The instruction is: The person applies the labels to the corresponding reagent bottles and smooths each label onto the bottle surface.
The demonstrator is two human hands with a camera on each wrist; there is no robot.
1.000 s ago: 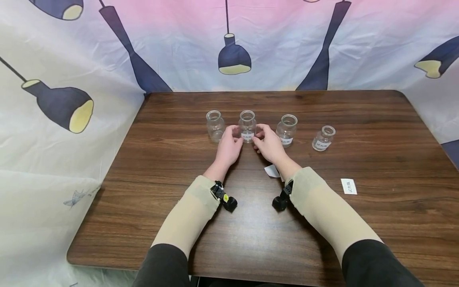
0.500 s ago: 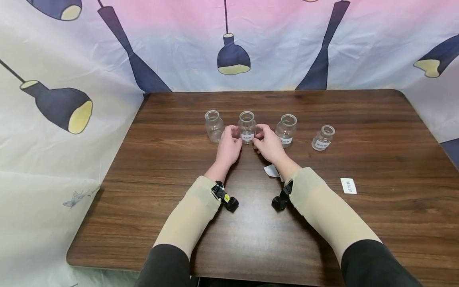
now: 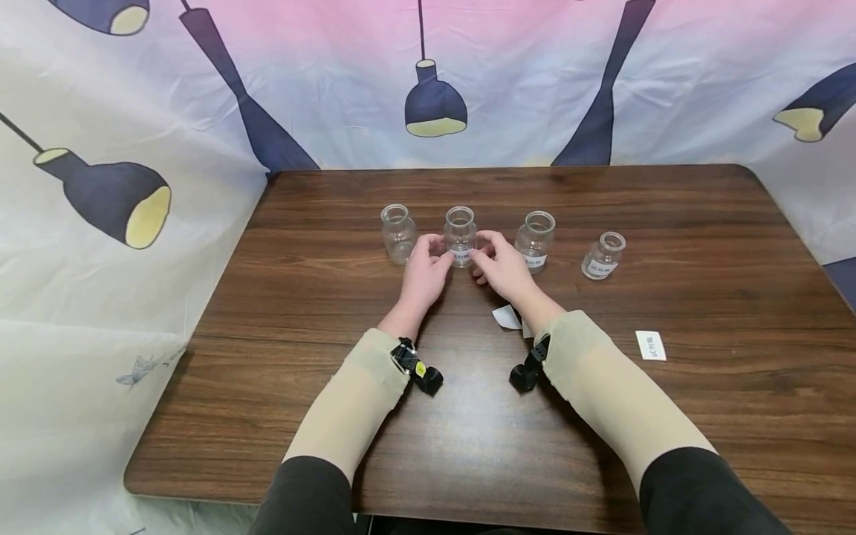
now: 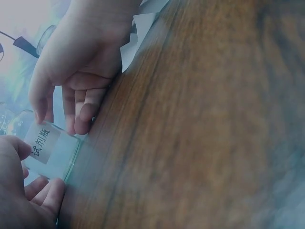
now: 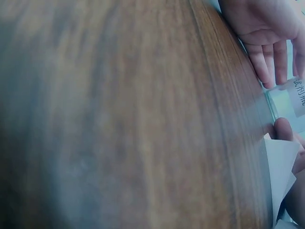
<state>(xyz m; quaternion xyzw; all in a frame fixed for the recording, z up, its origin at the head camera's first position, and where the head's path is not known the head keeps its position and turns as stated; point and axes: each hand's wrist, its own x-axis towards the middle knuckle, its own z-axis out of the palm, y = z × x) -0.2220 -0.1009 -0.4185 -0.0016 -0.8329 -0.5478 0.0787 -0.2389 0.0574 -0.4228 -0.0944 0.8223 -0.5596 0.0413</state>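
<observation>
A clear glass jar (image 3: 460, 229) stands upright in the head view, second from the left in a row of jars. My left hand (image 3: 426, 276) holds its left side, fingers bent round it and the thumb by the edge of its white label (image 4: 44, 143). From the other side my right hand (image 3: 506, 276) grips the same jar, its thumb at the label's right edge. In the left wrist view the label carries dark printed characters and lies against the glass. The far side of the jar is hidden.
An unlabelled jar (image 3: 399, 236) stands just left of my left hand. To the right are a labelled jar (image 3: 535, 236) and a smaller labelled jar (image 3: 603, 256). White paper pieces (image 3: 506, 317) lie by my right wrist; a printed label (image 3: 650, 345) lies farther right on the wooden table (image 3: 267, 371).
Both hands stay at the same jar. My thumbs have shifted slightly along the label. The other jars and the papers have not moved.
</observation>
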